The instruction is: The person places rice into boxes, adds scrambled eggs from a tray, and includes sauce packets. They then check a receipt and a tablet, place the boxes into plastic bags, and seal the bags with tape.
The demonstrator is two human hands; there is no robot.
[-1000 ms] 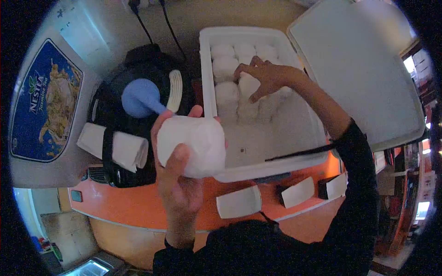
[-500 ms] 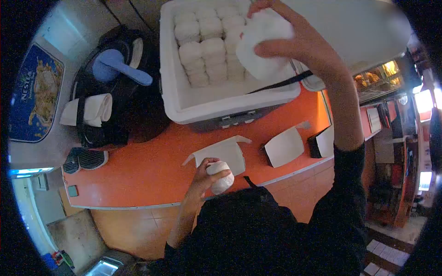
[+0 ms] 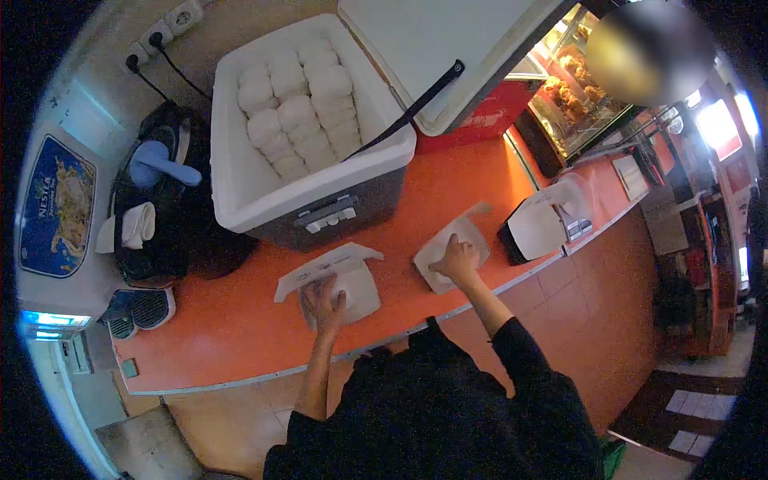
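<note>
My left hand (image 3: 322, 304) is inside the left open paper box (image 3: 366, 302), its fingers apart. A white rounded bundle (image 3: 346, 286) lies beside those fingers, partly hidden and hard to tell from the white box. Over the middle paper box (image 3: 427, 258) is my right hand (image 3: 459, 262), thumb and index finger spread. Whatever white thing may lie under that hand does not show clearly. Behind both boxes stands an open cooler (image 3: 314, 186), stacked with several white wrapped bundles (image 3: 296, 112).
A third paper box (image 3: 538, 229) stands to the right on the orange counter (image 3: 232, 336). The cooler's lid (image 3: 448, 56) leans open toward a lit food display case (image 3: 572, 88). At left are a black rice cooker (image 3: 180, 216) and a blue scoop (image 3: 156, 166).
My left hand has moved forward from the counter edge into the left box, no longer gripping its white bundle. My right hand has come down from the cooler to the middle box.
</note>
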